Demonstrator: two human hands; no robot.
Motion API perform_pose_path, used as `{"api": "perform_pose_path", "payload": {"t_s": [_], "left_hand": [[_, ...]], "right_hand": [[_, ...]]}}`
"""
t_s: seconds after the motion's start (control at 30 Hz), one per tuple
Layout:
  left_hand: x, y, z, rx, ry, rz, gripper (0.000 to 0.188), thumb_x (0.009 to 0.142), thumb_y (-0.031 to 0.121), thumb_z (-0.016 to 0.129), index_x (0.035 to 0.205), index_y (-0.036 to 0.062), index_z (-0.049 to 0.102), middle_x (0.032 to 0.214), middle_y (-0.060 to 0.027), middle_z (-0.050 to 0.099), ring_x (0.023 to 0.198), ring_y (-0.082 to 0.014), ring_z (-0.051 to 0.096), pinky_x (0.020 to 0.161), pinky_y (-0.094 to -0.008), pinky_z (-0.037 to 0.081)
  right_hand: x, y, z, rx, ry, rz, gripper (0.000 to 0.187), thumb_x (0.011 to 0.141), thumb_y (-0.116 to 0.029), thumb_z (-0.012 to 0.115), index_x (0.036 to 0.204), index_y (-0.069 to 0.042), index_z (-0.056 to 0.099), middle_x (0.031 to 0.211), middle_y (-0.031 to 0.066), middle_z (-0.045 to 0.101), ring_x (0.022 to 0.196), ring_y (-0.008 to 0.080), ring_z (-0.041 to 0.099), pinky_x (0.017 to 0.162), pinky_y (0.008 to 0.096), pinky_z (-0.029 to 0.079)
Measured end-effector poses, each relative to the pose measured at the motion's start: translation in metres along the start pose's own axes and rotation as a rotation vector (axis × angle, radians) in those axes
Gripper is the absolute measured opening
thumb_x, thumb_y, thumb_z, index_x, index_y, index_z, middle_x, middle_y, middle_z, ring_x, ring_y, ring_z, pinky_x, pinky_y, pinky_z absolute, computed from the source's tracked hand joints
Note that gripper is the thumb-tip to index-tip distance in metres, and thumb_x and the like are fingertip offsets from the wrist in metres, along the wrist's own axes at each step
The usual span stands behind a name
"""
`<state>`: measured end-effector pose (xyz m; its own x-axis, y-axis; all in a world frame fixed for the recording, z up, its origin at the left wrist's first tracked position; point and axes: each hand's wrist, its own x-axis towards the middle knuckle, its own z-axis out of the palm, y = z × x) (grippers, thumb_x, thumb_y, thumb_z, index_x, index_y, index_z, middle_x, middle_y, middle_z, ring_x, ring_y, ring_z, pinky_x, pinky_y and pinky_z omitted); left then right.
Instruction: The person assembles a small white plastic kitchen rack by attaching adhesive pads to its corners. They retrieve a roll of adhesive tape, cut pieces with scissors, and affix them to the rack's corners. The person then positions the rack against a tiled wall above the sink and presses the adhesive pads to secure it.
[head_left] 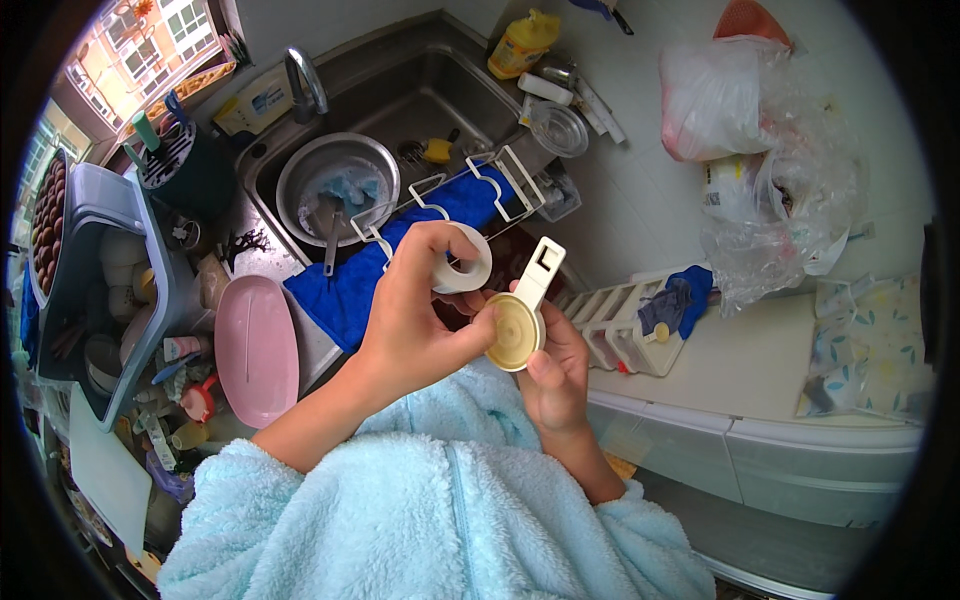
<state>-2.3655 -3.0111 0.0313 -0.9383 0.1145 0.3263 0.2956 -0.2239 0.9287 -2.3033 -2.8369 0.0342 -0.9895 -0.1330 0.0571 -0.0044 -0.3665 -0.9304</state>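
My left hand (pixel 415 300) has its fingers curled round a white roll of tape (pixel 482 266), with the index finger over its top. Its thumb reaches across to the rim of a cream plastic piece: a round, shallow cup (pixel 513 335) with a flat white arm that ends in a square hole. From below, my right hand (pixel 556 385) grips this piece by its edge, thumb in front and fingers behind. Both hands are close together in front of my light-blue fleecy clothing. Just beyond them, a white wire rack (pixel 432 212) lies across a blue cloth (pixel 335 300) at the sink's near edge.
In the sink (pixel 455 75) is a metal basin (pixel 290 190) under the faucet (pixel 305 85). A pink tray (pixel 257 345) and a grey dish bin (pixel 150 355) crowd the left. To the right stands a white slotted rack (pixel 615 330) with dark cloths; plastic bags (pixel 725 110) hang on the wall.
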Motion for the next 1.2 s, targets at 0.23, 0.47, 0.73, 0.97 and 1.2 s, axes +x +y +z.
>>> {"api": "perform_pose_path", "payload": {"t_s": [0.23,0.47,0.73,0.97,1.2], "left_hand": [[-0.001,0.0,0.002,0.08,0.012,0.005,0.048,0.073,-0.005,0.074,0.113,0.0071,0.048,0.107,-0.0094,0.056,0.083,-0.0156,0.068,0.07,-0.0282,0.058],[0.0,-0.005,0.002,0.226,0.02,0.098,0.049,0.072,-0.007,0.073,0.112,0.0068,0.048,0.111,-0.01,0.055,0.086,-0.0172,0.067,0.071,-0.0295,0.058],[-0.005,-0.007,0.001,0.163,0.011,0.063,0.048,0.072,-0.008,0.071,0.112,0.0063,0.048,0.11,-0.0097,0.057,0.088,-0.0182,0.065,0.072,-0.03,0.057],[-0.009,-0.004,0.001,-0.01,-0.006,-0.018,0.045,0.075,-0.009,0.07,0.111,0.006,0.047,0.112,-0.0102,0.056,0.088,-0.0176,0.064,0.072,-0.0296,0.057],[-0.009,-0.007,0.001,0.051,0.003,0.039,0.047,0.075,-0.008,0.073,0.111,0.0063,0.046,0.114,-0.0106,0.056,0.094,-0.0152,0.064,0.074,-0.0275,0.056]], "right_hand": [[-0.003,0.001,-0.001,-0.016,0.033,0.035,0.078,0.092,-0.032,0.069,0.15,0.01,0.039,0.144,0.022,0.056,0.133,0.0274,0.056,0.115,0.0419,0.042],[-0.005,0.001,-0.001,-0.018,0.044,0.044,0.077,0.091,-0.031,0.069,0.149,0.01,0.04,0.143,0.0228,0.056,0.133,0.0277,0.056,0.115,0.0418,0.042],[-0.006,0.004,-0.003,-0.014,-0.007,-0.001,0.072,0.095,-0.028,0.069,0.148,0.011,0.041,0.143,0.0195,0.056,0.131,0.0227,0.056,0.113,0.0371,0.043],[-0.008,0.003,-0.003,-0.085,0.0,0.029,0.076,0.092,-0.031,0.067,0.149,0.01,0.04,0.144,0.0236,0.056,0.134,0.0285,0.056,0.116,0.0422,0.041],[-0.007,0.004,-0.005,0.003,0.037,0.047,0.08,0.091,-0.037,0.068,0.149,0.01,0.04,0.142,0.0222,0.057,0.132,0.0284,0.057,0.115,0.0418,0.042]]}}
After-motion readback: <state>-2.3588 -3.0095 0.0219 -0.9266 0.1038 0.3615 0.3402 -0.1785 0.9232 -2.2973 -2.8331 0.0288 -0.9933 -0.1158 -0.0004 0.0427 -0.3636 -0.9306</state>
